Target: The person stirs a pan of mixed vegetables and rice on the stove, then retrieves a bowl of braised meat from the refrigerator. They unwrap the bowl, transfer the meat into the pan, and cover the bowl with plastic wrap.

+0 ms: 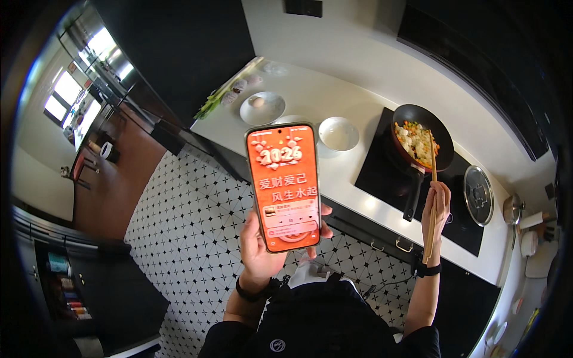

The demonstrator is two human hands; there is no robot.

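Observation:
My left hand [258, 253] is wrapped round a smartphone [283, 185], held upright in front of me. Its lit screen is red-orange with a music player panel low down. In my right hand [437, 209] is a pair of long wooden chopsticks [434, 169], with their far ends reaching into a dark frying pan [443, 122]. Diced food in white, orange and green, perhaps rice with vegetables [413, 138], lies in the pan. The pan's black handle [412, 194] points toward me, left of my right hand.
The pan sits on a black cooktop [379, 161], with a glass lid [478, 196] to its right. On the white counter [310, 83] are a bowl with an egg [262, 107], a white bowl [338, 133] and green onions [215, 102]. Black drawers run below the counter.

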